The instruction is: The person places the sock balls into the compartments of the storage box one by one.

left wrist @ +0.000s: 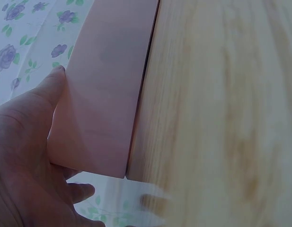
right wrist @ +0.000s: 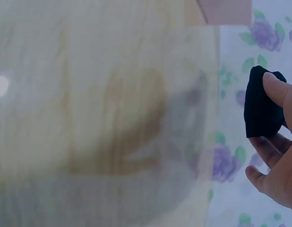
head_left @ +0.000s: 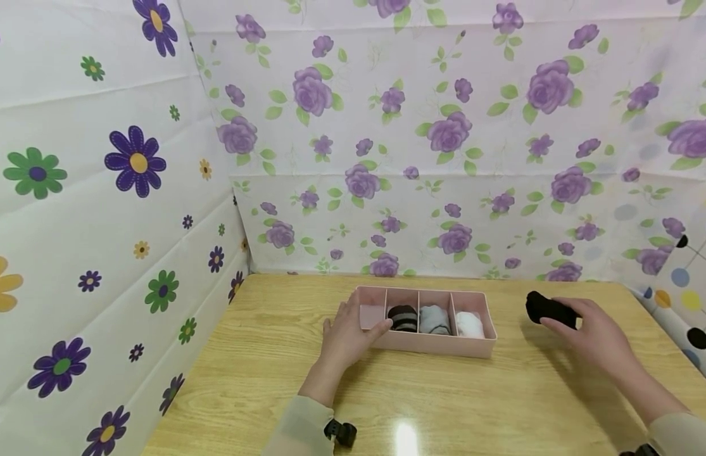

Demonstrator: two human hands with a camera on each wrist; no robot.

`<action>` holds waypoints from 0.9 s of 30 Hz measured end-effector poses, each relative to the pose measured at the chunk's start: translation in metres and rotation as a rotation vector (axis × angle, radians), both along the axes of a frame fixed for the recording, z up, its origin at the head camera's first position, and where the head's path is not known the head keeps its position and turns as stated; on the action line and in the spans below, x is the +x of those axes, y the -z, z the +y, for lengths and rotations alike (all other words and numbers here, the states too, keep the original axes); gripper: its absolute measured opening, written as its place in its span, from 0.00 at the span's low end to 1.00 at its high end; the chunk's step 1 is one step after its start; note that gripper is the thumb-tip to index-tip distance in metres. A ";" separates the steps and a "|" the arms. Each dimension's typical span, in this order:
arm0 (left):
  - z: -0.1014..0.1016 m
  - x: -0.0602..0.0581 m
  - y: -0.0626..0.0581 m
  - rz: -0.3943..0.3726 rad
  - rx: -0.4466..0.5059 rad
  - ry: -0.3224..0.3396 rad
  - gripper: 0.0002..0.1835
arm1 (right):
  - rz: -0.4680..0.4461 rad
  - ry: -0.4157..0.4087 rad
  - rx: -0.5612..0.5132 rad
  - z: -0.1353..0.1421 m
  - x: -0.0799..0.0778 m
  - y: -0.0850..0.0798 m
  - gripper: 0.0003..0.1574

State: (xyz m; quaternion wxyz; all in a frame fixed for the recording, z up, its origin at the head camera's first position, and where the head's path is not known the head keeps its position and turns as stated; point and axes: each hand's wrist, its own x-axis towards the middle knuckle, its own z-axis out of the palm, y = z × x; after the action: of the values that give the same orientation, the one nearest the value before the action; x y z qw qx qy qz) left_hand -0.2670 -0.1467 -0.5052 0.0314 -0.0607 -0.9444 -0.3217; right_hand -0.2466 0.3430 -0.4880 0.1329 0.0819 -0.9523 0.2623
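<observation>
A long pink organizer box with a row of compartments lies on the table. My left hand grips its left end, the thumb over the front rim and the fingers around the end wall. The left wrist view shows the thumb at the rim of the pink box. The leftmost compartment has a bare floor. Beside it sit a dark striped rolled sock, a grey one and a white one. Right of the box, my right hand pinches a black rolled sock above the table, between thumb and fingers.
The light wooden table meets a flower-printed cloth at its back edge. Another flowered cloth rises along the left side. A dotted cloth borders the right edge.
</observation>
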 end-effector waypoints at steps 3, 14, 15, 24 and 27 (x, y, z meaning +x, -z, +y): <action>0.000 -0.001 0.001 0.001 -0.002 0.000 0.63 | 0.006 -0.021 -0.023 -0.014 -0.003 -0.008 0.43; 0.001 0.001 0.000 0.016 0.006 0.006 0.63 | 0.038 -0.086 -0.071 -0.062 -0.018 -0.025 0.42; 0.001 0.001 0.000 0.015 0.007 0.007 0.63 | 0.039 -0.091 -0.077 -0.066 -0.020 -0.025 0.42; 0.001 0.001 0.001 0.024 0.013 0.010 0.63 | 0.055 -0.127 -0.102 -0.099 -0.030 -0.032 0.41; 0.001 0.000 0.001 0.026 0.014 0.012 0.63 | 0.054 -0.148 -0.111 -0.109 -0.032 -0.034 0.40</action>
State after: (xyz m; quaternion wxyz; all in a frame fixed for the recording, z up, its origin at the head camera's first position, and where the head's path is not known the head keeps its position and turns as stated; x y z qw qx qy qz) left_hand -0.2665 -0.1453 -0.5059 0.0421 -0.0703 -0.9413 -0.3275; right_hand -0.2790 0.2343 -0.4539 0.1432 0.1516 -0.9237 0.3214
